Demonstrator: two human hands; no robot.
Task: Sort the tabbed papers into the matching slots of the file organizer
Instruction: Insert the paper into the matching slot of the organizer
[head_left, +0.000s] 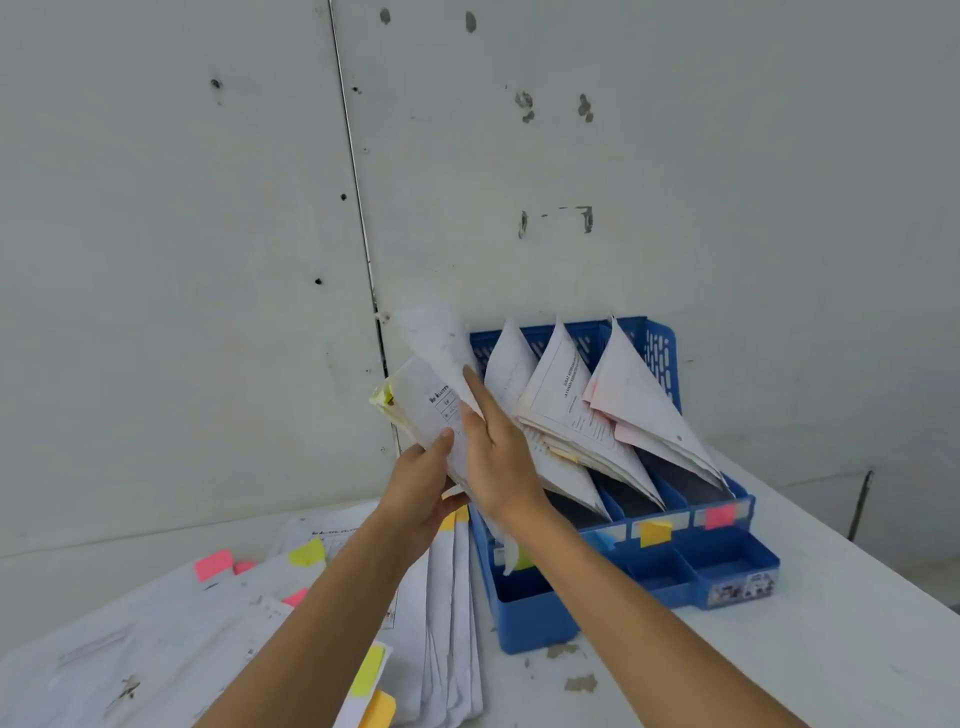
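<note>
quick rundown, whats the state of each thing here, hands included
left hand, gripping the held papers, thumb on front
right hand, fingers straight, flat against the held papers
held papers, up above the table, top sheet curling
file organizer, upright on the table
slotted papers, leaning in the organizer's slots
loose papers, lying fanned on the table, tabs showing

blue file organizer (535, 618), white papers (452, 597), pink tab (721, 515), yellow tab (655, 533)
</note>
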